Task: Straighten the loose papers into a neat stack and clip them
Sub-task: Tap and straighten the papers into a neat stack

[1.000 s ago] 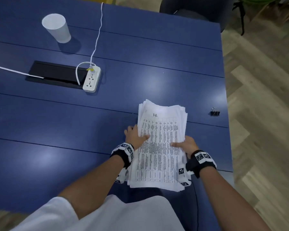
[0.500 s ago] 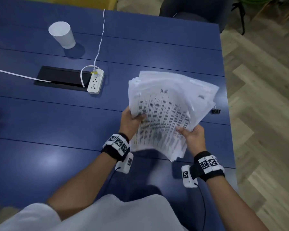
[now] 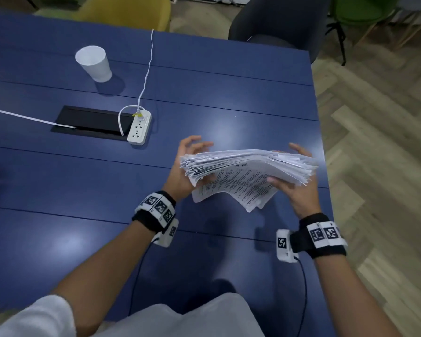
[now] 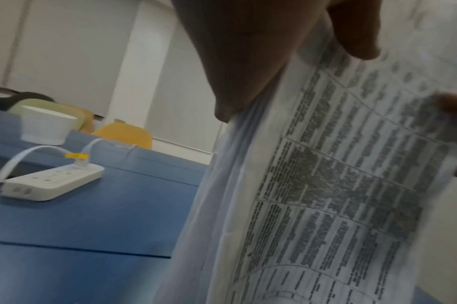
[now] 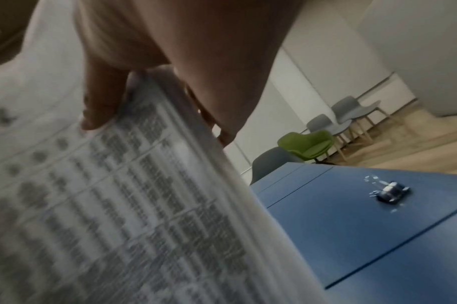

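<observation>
A thick stack of printed papers stands on edge, lifted above the blue table, its sheets still uneven. My left hand holds its left side, thumb on the printed front page and fingers spread behind. My right hand holds the right side the same way, its thumb pressing the front sheet. The black binder clip lies on the table to the right of the stack, near the table's edge. In the head view the papers hide it.
A white paper cup stands at the far left. A white power strip with its cable lies beside a black cable hatch. The table's right edge runs close to my right hand. Chairs stand beyond the far edge.
The stack lay flat on the table under both hands. Both hands lifted it, and it now stands on edge with its long side level.
</observation>
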Demonstrator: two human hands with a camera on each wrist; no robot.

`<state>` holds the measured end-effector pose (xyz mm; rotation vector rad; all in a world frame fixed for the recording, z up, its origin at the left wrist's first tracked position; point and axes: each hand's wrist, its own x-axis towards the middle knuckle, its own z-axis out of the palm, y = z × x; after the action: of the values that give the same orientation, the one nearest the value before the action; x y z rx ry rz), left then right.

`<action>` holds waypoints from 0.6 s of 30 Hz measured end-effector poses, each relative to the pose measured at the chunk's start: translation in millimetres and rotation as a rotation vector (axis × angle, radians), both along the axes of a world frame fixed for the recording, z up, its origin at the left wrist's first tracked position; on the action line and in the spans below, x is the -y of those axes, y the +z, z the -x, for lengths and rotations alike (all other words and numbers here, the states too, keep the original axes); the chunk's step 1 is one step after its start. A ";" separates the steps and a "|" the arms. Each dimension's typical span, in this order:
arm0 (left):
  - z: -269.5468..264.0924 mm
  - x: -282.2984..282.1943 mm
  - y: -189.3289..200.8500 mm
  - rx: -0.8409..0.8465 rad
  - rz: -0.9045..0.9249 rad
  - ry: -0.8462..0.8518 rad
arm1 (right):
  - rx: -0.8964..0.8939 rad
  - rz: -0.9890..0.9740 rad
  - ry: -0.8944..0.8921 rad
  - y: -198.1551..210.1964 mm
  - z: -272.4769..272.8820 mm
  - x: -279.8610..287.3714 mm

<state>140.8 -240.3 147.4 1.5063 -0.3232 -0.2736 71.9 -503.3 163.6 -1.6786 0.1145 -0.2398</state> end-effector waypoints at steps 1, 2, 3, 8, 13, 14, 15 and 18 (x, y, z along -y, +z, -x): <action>-2.4 1.0 1.9 -0.005 -0.052 -0.050 | -0.053 -0.021 0.013 1.2 -2.6 -4.7; -5.3 1.6 3.0 -0.005 -0.091 -0.072 | -0.100 -0.052 0.014 2.1 -4.8 -7.7; -9.4 -0.9 3.2 -0.005 -0.119 -0.063 | -0.128 -0.073 0.007 1.5 -6.9 -5.3; -22.6 0.5 0.0 -0.008 -0.161 0.015 | -0.146 -0.075 -0.015 -1.5 -17.0 -4.0; -21.1 26.6 12.6 -0.034 -0.112 0.262 | -0.080 -0.124 -0.160 14.1 -26.5 -28.8; -22.6 25.3 14.2 -0.019 -0.100 0.264 | -0.075 -0.127 -0.168 19.5 -26.2 -25.7; -23.2 22.7 16.2 -0.005 -0.090 0.257 | -0.064 -0.121 -0.167 25.5 -25.2 -21.1; -26.1 13.4 15.0 0.048 -0.129 0.182 | 0.025 -0.009 -0.123 43.6 -23.2 -8.5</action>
<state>166.8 -253.7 162.4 1.6602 -0.2081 -0.1156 95.1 -494.7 207.2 -1.6613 0.2006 -0.3520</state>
